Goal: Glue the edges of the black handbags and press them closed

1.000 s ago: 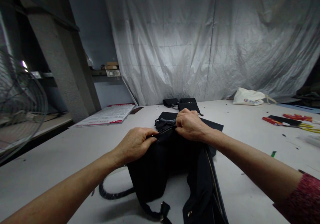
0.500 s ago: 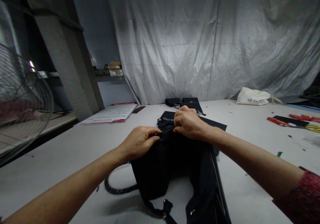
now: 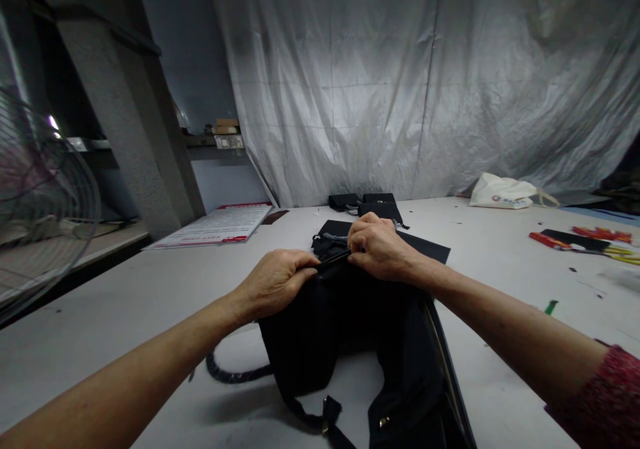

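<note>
A black bag (image 3: 305, 349) stands on the white table in front of me, its zippered edge pulled up between my hands. My left hand (image 3: 277, 279) pinches that edge between thumb and fingers on the left. A short way to the right, my right hand (image 3: 377, 245) grips the same edge with curled fingers. A wrapped handle loop (image 3: 239, 374) sticks out at the bag's left. Toward me hangs a black strap (image 3: 331, 414) with a small gold-coloured fitting. Another gold-coloured fitting (image 3: 384, 422) shows on the right panel.
Black pieces (image 3: 377, 205) lie at the back of the table (image 3: 175, 302), near a silvery sheet. A printed board (image 3: 215, 227) lies back left, beside a pillar (image 3: 125, 102) and a fan (image 3: 47, 209). To the right are a white cloth pouch (image 3: 503, 192) and red-and-yellow tools (image 3: 555, 240).
Both hands keep their hold on the bag's edge and have barely moved. The right panel has spread slightly outward to the right. The view has shifted a little.
</note>
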`<action>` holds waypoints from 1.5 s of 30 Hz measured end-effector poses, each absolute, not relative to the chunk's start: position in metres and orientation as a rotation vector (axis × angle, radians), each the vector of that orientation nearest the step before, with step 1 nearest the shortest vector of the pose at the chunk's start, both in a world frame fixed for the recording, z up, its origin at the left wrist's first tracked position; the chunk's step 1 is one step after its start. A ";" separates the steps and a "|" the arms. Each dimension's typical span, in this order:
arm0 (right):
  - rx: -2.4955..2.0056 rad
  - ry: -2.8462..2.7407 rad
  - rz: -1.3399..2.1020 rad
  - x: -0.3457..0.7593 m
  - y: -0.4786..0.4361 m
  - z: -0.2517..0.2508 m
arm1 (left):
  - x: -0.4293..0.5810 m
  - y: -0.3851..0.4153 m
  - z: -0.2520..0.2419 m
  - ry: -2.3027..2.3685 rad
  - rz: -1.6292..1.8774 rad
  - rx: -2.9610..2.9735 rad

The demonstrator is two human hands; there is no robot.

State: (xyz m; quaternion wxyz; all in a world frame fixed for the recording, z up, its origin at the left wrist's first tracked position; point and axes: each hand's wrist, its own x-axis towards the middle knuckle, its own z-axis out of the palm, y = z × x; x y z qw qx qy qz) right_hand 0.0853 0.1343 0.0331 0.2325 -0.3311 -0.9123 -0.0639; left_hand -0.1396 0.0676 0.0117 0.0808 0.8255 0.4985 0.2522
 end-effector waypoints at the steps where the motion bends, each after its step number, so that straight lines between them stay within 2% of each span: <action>1: -0.919 -2.501 -0.168 0.085 0.134 0.033 | -0.139 0.067 0.012 1.494 0.749 2.476; 26: -1.108 -2.494 -0.183 0.080 0.130 0.037 | -0.133 0.061 0.021 1.519 0.667 2.478; 31: -1.145 -2.491 -0.165 0.078 0.126 0.039 | -0.122 0.073 0.034 1.562 0.542 2.494; 36: -1.137 -2.484 -0.162 0.076 0.125 0.038 | -0.103 0.090 0.034 1.575 0.568 2.615; 40: -0.989 -2.474 -0.039 0.089 0.131 0.042 | -0.104 0.095 0.028 1.619 0.669 2.425; 45: -0.974 -2.176 0.104 0.116 0.148 0.052 | -0.120 0.093 0.020 1.669 0.723 2.086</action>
